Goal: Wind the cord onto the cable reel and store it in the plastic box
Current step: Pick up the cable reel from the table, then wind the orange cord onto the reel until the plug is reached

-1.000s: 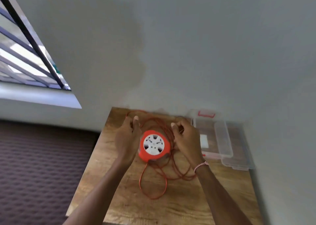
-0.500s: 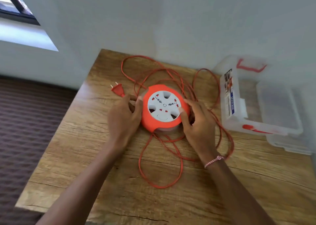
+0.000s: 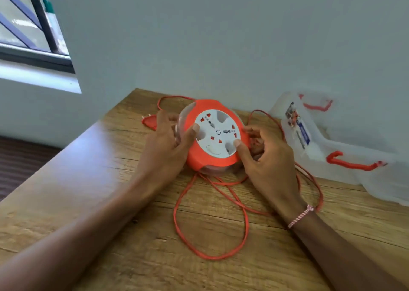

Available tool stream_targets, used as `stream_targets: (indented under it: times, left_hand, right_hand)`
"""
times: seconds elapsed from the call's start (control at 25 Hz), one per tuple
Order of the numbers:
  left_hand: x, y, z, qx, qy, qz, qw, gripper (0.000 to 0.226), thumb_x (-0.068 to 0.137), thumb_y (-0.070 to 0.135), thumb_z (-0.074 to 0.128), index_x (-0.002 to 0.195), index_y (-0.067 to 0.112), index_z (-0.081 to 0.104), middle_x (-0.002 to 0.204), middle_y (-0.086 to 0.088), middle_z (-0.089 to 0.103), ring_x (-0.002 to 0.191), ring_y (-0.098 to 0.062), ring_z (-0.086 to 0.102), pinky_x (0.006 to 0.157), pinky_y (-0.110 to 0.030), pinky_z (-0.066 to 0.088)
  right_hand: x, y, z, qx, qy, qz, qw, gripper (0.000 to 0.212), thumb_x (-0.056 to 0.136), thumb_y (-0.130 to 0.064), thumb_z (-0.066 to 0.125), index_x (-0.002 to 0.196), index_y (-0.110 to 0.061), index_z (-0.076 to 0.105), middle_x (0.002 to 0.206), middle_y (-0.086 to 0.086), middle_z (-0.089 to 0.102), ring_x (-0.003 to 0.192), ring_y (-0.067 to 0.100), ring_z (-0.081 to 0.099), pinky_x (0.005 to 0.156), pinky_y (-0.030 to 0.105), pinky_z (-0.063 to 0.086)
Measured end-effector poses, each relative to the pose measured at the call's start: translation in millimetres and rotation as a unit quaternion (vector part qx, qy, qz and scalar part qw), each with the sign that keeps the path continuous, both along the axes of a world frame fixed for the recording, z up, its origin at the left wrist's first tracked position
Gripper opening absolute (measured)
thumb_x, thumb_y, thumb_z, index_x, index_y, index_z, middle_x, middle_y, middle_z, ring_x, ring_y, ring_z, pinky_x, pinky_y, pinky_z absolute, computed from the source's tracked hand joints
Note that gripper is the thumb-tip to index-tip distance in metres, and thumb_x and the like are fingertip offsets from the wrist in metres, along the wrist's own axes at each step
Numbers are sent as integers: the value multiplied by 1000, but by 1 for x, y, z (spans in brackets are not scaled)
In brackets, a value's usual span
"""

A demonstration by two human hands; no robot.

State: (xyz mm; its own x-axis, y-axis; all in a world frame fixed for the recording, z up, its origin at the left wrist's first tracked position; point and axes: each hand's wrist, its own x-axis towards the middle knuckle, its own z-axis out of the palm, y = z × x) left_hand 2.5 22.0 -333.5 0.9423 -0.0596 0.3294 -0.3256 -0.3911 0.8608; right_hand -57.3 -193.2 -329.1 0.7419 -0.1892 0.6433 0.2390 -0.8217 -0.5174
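Reel: the cable reel [image 3: 215, 135] is round, orange on the outside and white in the middle. It is tipped up, with its white face toward the camera. It sits in the middle of the table, a bit to the far side.
Left hand: the left hand [image 3: 167, 142] grips the left side of the reel. The thumb lies on the orange rim and the fingers curl round behind.
Right hand: the right hand [image 3: 265, 155] grips the right side of the reel. The thumb presses on the edge of the white face and the fingers bend round the rim. A pink and white bracelet [image 3: 301, 216] is on that wrist.
Cord: the orange cord [image 3: 221, 255] is loose, not wound up. It lies in big loops on the table, near the person and off to the right, and some goes behind the reel.
Plug: the orange plug [image 3: 149, 120] lies on the far left, just behind the left hand.
Box: the clear plastic box [image 3: 314, 140] with red handles stands at the right, by the wall. It looks blurry.
Table: the wooden table [image 3: 88, 191] holds it all.
Wall: a pale wall [image 3: 221, 36] is at the far side.
Window: a window [image 3: 28, 20] is at the far left.
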Motion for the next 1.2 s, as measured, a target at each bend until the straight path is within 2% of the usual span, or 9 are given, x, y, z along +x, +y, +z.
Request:
stream_targets:
  times: [0.12, 0.24, 0.32, 0.44, 0.56, 0.72, 0.96, 1.08, 1.2]
  left_hand:
    - [-7, 4, 5, -72, 11, -43, 996, 38, 101, 57, 63, 120, 24, 57, 96, -3, 82, 51, -24, 74, 43, -38, 58]
    - [-21, 5, 13, -96, -26, -44, 994, 44, 107, 51, 56, 136, 19, 66, 108, 3, 81, 78, -30, 78, 64, -43, 60]
    - [-32, 0, 19, -136, -51, -29, 989, 41, 111, 48, 52, 138, 21, 65, 111, 4, 82, 91, -33, 77, 71, -43, 59]
    - [-47, -13, 24, -165, -79, -36, 983, 34, 111, 55, 46, 136, 38, 63, 112, 4, 80, 84, -18, 78, 57, -33, 57]
    - [-53, -26, 18, -176, -86, -49, 979, 29, 107, 60, 46, 128, 49, 63, 109, 19, 78, 97, -7, 78, 66, -23, 60]
    - [-49, -29, 5, -172, -69, -50, 981, 34, 112, 53, 45, 140, 42, 62, 114, 9, 79, 103, -13, 78, 81, -40, 66]
    - [-50, -26, 2, -202, -51, -71, 976, 25, 106, 63, 44, 119, 51, 61, 114, 4, 78, 102, -18, 80, 82, -53, 68]
    - [-49, -22, -3, -210, -49, -91, 972, 21, 106, 62, 46, 122, 61, 60, 116, 16, 78, 102, -11, 80, 74, -37, 69]
    - [-51, -21, -2, -222, -50, -93, 969, 24, 106, 57, 48, 127, 58, 61, 118, 12, 78, 100, -9, 80, 69, -25, 65]
  right_hand:
    - [-7, 2, 4, 17, -54, 7, 998, 35, 91, -46, 72, 118, -23, 65, 109, -6, 70, 95, 17, 68, 82, 44, 58]
    - [-18, 8, 18, 16, -83, 15, 996, 39, 91, -43, 74, 121, -20, 64, 113, -3, 69, 100, 17, 67, 88, 45, 56]
    - [-29, 8, 29, 36, -108, 27, 993, 39, 90, -44, 75, 119, -21, 64, 110, -4, 69, 92, 14, 69, 83, 44, 58]
    - [-44, -2, 31, 45, -121, 39, 991, 38, 89, -51, 74, 116, -27, 62, 107, -8, 67, 88, 10, 68, 76, 40, 60]
    - [-55, -17, 20, 63, -106, 36, 992, 43, 86, -56, 76, 118, -31, 61, 112, -10, 68, 95, 11, 68, 74, 38, 63]
    - [-54, -23, 20, 95, -82, 34, 991, 49, 82, -55, 80, 119, -28, 64, 115, -9, 71, 94, 10, 71, 71, 35, 65]
    - [-55, -21, 17, 95, -96, 40, 990, 48, 81, -56, 80, 119, -32, 64, 116, -12, 70, 91, 7, 71, 66, 28, 65]
    - [-55, -18, 12, 87, -106, 55, 989, 45, 84, -58, 78, 118, -35, 61, 117, -17, 67, 92, 5, 71, 62, 22, 62]
    - [-57, -17, 10, 100, -108, 64, 987, 42, 85, -61, 76, 115, -37, 60, 113, -22, 65, 81, 5, 71, 56, 22, 59]
